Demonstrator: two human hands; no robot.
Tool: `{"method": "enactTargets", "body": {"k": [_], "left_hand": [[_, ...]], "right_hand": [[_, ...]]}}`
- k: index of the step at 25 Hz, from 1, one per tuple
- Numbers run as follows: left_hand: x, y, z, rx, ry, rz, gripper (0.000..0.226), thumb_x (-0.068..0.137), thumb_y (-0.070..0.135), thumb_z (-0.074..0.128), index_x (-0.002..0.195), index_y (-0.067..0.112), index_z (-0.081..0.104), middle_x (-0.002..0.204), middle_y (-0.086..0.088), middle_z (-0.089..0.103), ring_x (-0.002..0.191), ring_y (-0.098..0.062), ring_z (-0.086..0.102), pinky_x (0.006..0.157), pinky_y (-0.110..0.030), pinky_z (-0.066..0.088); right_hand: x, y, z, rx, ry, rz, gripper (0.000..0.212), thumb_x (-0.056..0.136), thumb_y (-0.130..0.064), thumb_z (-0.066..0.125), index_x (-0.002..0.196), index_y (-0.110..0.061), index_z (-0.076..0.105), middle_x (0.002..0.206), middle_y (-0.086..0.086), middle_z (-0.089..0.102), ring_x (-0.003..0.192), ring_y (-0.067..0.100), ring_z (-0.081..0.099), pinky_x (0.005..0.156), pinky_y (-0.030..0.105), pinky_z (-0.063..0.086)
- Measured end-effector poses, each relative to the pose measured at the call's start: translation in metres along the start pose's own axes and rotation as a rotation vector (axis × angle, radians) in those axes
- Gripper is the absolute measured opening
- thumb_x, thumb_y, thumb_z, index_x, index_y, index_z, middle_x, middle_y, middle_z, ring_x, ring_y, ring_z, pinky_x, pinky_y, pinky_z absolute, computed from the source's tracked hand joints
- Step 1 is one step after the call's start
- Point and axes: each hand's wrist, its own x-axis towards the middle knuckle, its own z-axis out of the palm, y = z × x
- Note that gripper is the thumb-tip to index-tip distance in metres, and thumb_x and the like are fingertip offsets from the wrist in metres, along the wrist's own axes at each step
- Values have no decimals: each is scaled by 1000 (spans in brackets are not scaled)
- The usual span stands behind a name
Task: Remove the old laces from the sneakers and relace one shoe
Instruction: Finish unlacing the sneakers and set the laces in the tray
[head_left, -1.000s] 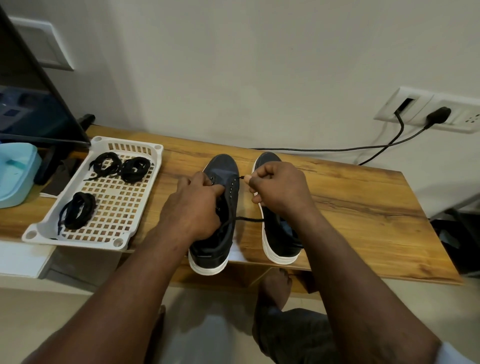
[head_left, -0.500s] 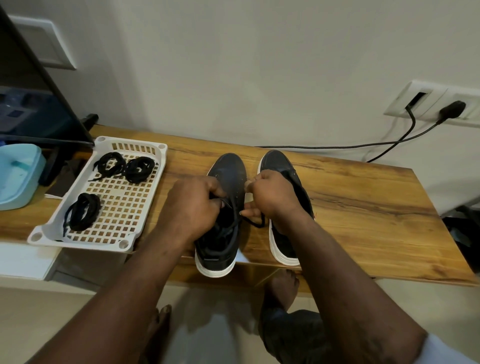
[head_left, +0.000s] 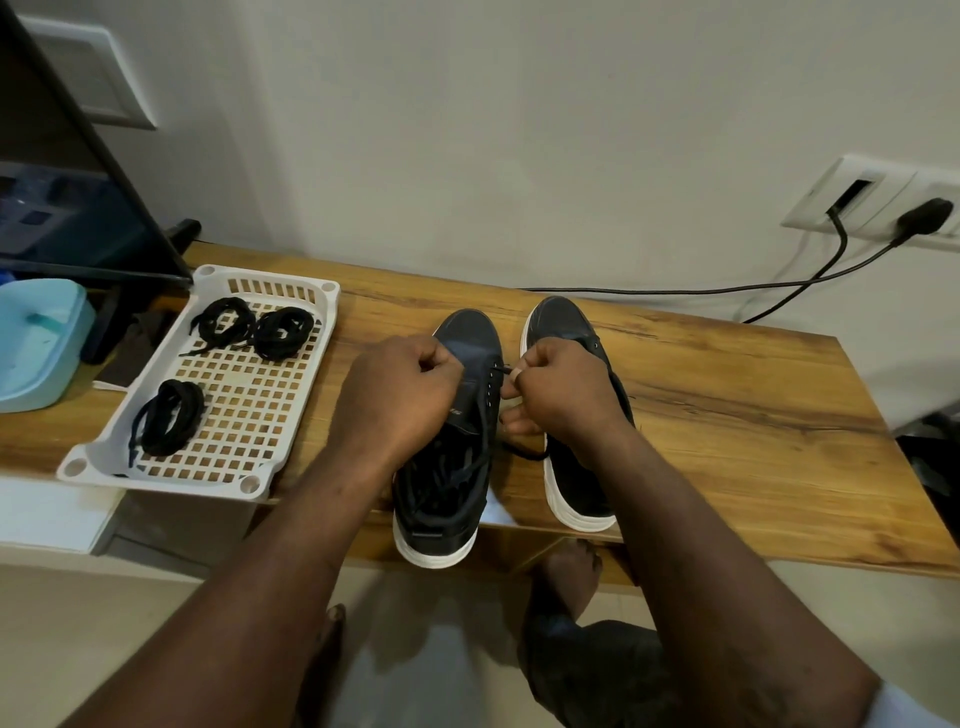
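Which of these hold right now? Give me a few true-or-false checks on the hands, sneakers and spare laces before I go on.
1. Three lace bundles lie in the white tray. True.
2. The tray sits to the right of the sneakers. False: it sits to their left.
3. The right hand pinches a black lace end beside the left sneaker's eyelets. True.
4. The left hand rests flat on the wooden table. False: its fingers are curled on the left sneaker's upper.
5. The right sneaker stands beside the left one, toe toward the wall. True.
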Motion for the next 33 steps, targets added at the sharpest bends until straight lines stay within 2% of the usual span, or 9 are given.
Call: {"method": "enactTargets", "body": {"k": [5,9,11,13,19,24,29,31,33], "left_hand": [[16,2,12,-4,-24,1,20,96,18,66,88,27,81,87,21,69,85,4,63,69,-22,46],[35,-6,24,163,-59,57,18,82,32,67,93,38,81,111,10,69,111,-16,62,97,-40,55],[42,-11,28,231,-91,48,18,83,37,69,97,42,79,122,6,63,124,-22,53,105,-38,44],[47,-14,32,281,-112,45,17,87,36,69,99,43,79,127,7,60,131,-22,46,100,-32,29],[51,-17,33,215,-114,50,12,91,34,71,96,40,80,119,17,70,130,-16,49,96,-33,18],[57,-19,33,24,-165,-15,13,89,28,74,86,39,81,95,24,75,122,-16,59,114,-47,34],[56,-22,39,12,-151,-30,15,87,25,75,81,38,80,86,26,73,117,-18,61,109,-46,43],[57,-24,44,53,-128,-33,14,88,30,75,80,41,78,91,25,72,118,-20,59,98,-33,39],[56,-25,48,138,-84,-10,15,89,33,73,77,43,74,95,24,70,114,-19,57,86,-30,30]], "right_hand": [[10,6,-1,-151,131,-95,29,92,-7,66,73,-29,68,79,2,77,73,26,77,72,47,66],[19,12,-1,-222,193,-137,17,92,-22,77,77,-30,74,79,-5,77,75,15,76,75,43,66],[21,13,1,-196,196,-149,6,92,-26,76,87,-28,77,82,-7,77,78,14,75,77,44,65],[23,13,3,-219,192,-165,5,94,-28,75,89,-29,76,82,-9,75,80,13,73,78,42,64],[25,13,13,-245,184,-130,10,97,-28,68,88,-29,73,83,-7,74,79,16,74,78,45,64],[24,11,15,-123,157,-109,14,97,-28,67,84,-29,73,80,-6,75,81,15,74,81,48,64],[26,13,18,-211,199,-116,17,94,-26,71,78,-30,69,77,-7,73,78,15,73,76,44,64],[26,13,19,-261,216,-136,19,94,-28,74,76,-31,67,75,-8,73,76,12,72,74,42,63],[26,13,19,-237,206,-146,20,94,-28,76,76,-31,67,75,-8,73,76,11,72,75,43,63]]}}
